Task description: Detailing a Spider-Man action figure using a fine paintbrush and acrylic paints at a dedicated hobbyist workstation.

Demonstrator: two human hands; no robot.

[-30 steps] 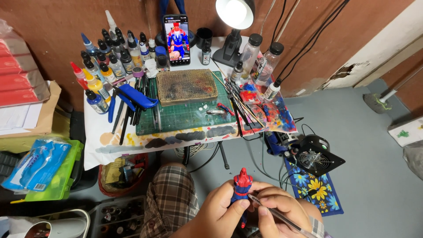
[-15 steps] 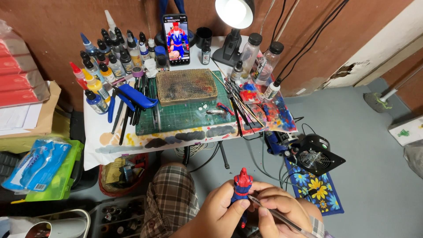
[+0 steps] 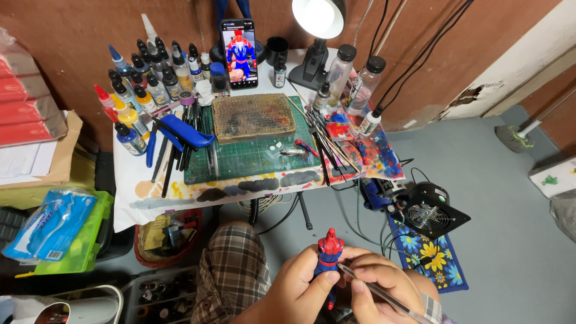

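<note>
Seen from above, the left hand (image 3: 294, 288) grips a small red-and-blue plastic action figure (image 3: 329, 252) upright over the lap, while the right hand (image 3: 378, 288) pinches a thin clear-handled paintbrush (image 3: 384, 295) against its torso, unchanged from a moment ago, below the cluttered, paint-smeared counter (image 3: 144, 195).

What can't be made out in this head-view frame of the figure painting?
- Figure: lower body hidden by the left hand.
- Brush: tip too fine to see whether it touches the figure; handle end cut off by the bottom edge.
- Right hand: wrist cut off by the bottom edge.
- Paint bottles: labels too small.
</note>
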